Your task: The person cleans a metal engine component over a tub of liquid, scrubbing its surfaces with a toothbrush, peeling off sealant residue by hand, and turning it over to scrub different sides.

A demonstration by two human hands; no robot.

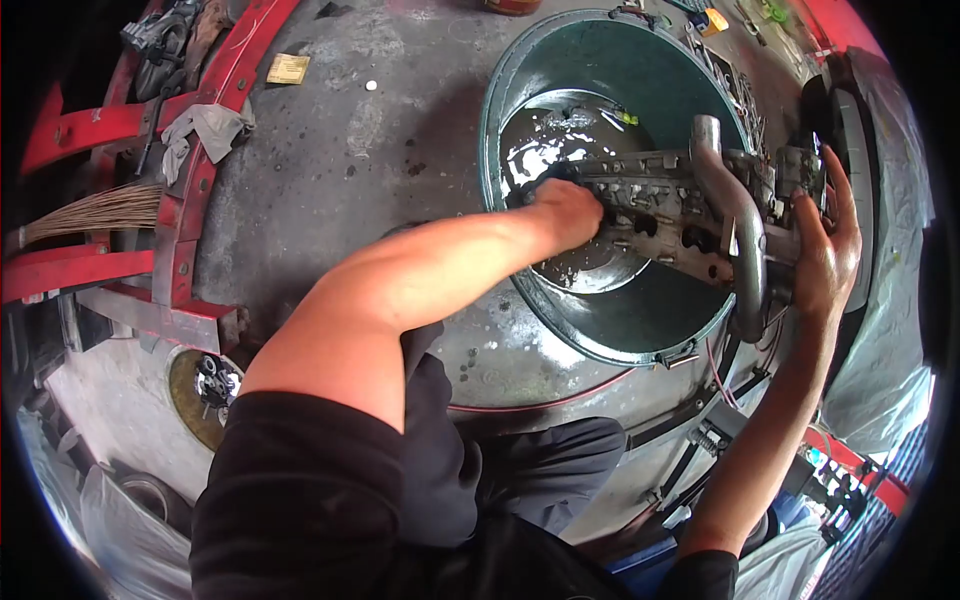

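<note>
A metal engine part, like a cylinder head, lies across a large green tub with dark, shiny liquid in its bottom. A curved metal pipe stands out over the part. At the part's left end is my left hand, its fingers closed in a fist against it around something dark that I cannot make out. My right hand grips the part's right end beyond the tub's rim, thumb on the near side and fingers round the far side. Inside the tub is a small yellow-green object.
Red metal frames stand at the left, with a grey glove and a straw broom. Tools lie behind the tub. A round tray holds small parts. A red hose crosses the floor. Plastic sheeting hangs right.
</note>
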